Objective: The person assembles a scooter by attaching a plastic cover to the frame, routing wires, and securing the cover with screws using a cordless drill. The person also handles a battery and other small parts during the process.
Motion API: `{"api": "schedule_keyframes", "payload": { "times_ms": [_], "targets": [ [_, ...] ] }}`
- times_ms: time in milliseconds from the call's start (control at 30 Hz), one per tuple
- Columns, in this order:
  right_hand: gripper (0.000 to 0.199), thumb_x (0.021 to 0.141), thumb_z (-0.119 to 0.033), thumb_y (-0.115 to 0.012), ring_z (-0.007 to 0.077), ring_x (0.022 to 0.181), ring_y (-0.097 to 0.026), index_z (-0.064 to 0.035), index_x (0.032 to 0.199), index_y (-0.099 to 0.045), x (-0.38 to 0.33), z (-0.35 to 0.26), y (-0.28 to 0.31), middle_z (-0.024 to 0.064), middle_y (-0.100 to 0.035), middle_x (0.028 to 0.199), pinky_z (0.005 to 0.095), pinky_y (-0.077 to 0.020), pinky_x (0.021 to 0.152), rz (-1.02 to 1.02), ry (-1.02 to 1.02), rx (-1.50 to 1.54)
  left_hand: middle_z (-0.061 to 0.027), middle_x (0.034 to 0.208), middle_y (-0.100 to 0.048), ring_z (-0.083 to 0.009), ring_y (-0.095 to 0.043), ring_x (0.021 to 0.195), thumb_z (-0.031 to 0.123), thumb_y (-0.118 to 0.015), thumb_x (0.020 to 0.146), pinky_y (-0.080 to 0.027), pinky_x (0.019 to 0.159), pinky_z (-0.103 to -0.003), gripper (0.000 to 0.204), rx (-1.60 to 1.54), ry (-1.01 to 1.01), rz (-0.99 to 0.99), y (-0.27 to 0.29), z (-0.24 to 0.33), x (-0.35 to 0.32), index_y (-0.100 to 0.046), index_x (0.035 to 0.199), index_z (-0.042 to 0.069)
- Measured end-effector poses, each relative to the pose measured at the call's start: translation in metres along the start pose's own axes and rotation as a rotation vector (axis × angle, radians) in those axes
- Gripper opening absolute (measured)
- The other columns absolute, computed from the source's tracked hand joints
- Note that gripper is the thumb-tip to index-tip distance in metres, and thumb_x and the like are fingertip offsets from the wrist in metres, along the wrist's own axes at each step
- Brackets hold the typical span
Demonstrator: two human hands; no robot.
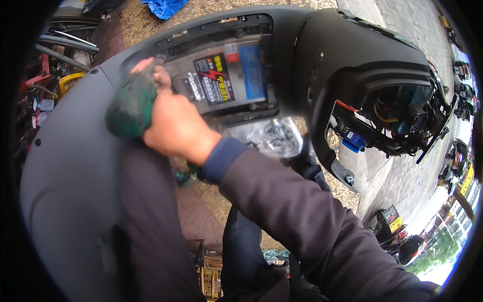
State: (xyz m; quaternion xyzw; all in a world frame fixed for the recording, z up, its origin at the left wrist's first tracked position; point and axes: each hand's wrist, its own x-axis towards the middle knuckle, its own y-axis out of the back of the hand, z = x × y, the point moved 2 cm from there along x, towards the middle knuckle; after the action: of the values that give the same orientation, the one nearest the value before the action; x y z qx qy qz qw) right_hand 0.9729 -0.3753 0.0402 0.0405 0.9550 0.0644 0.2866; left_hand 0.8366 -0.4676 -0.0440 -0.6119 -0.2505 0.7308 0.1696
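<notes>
My right hand [177,123] is wrapped around the handle of a dark green cordless drill [132,106]. The drill is slightly blurred. Its nose reaches the left edge of an open compartment in a grey scooter body [75,151]. Inside lies a silver battery [188,68] with black, yellow and blue labels. My left sleeve [151,201] rises from the lower edge and disappears behind the drill. Fingertips [144,64] show beside the drill's nose; they appear to be my left hand, mostly hidden, and their grip is unclear.
A clear plastic bag [269,137] of small dark parts lies below the compartment. At right, the scooter's opened front exposes wiring and a blue box [353,141]. Metal tubes and clutter [65,55] crowd the far left. A blue sheet [165,7] lies beyond the scooter.
</notes>
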Motion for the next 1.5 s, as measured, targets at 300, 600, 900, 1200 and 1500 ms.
{"api": "schedule_keyframes", "payload": {
  "times_ms": [300, 600, 900, 1200, 1500],
  "targets": [
    [0.039, 0.072, -0.023, -0.074, 0.0429, 0.084, -0.064, -0.0028, 0.100, -0.057, -0.120, 0.115, 0.014, 0.0226, -0.066, 0.087, 0.0481, -0.0517, 0.074, 0.073, 0.223, 0.141, -0.0057, 0.071, -0.055, -0.0197, -0.054, 0.059, 0.028, -0.054, 0.095, -0.048, 0.057, -0.035, 0.025, 0.230, -0.520, 0.461, 0.024, -0.148, -0.049, -0.056, 0.092, 0.003],
    [0.052, 0.076, -0.026, -0.079, 0.0314, 0.098, -0.066, -0.0059, 0.121, -0.061, -0.254, 0.244, 0.010, 0.0155, -0.068, 0.108, 0.0343, -0.0509, 0.089, -0.128, -0.064, 0.133, -0.0067, 0.100, -0.062, -0.0237, -0.059, 0.094, 0.030, -0.053, 0.095, -0.046, 0.087, -0.041, 0.026, -0.076, -0.275, 0.658, 0.076, -0.346, -0.098, -0.058, 0.107, 0.007],
    [0.042, 0.078, -0.028, -0.079, 0.0315, 0.095, -0.063, -0.0075, 0.111, -0.065, -0.322, 0.277, -0.006, 0.0131, -0.067, 0.105, 0.0375, -0.0497, 0.089, -0.116, 0.069, 0.090, -0.0092, 0.099, -0.061, -0.0247, -0.060, 0.093, 0.026, -0.055, 0.094, -0.050, 0.082, -0.043, 0.022, 0.191, -0.250, 0.444, 0.090, -0.382, -0.134, -0.057, 0.103, 0.006],
    [0.038, 0.079, -0.012, -0.080, 0.0191, 0.095, -0.064, -0.0053, 0.113, -0.065, -0.382, 0.323, -0.007, 0.0060, -0.069, 0.103, 0.0333, -0.0501, 0.087, -0.018, -0.225, 0.827, -0.0104, 0.093, -0.065, -0.0196, -0.063, 0.078, 0.020, -0.050, 0.095, -0.055, 0.073, -0.036, 0.022, 0.568, -0.268, 0.235, 0.073, -0.420, -0.140, -0.057, 0.105, 0.002],
    [0.063, 0.071, 0.009, -0.077, 0.0236, 0.094, -0.066, -0.0062, 0.128, -0.054, -0.425, 0.414, -0.031, 0.0082, -0.065, 0.107, 0.0377, -0.0550, 0.085, 0.298, -0.324, 1.258, -0.0105, 0.088, -0.066, -0.0136, -0.060, 0.068, 0.010, -0.055, 0.094, -0.051, 0.062, -0.026, 0.019, 0.958, -0.194, 0.410, 0.104, -0.467, -0.079, -0.061, 0.107, -0.001]
  ]
}}
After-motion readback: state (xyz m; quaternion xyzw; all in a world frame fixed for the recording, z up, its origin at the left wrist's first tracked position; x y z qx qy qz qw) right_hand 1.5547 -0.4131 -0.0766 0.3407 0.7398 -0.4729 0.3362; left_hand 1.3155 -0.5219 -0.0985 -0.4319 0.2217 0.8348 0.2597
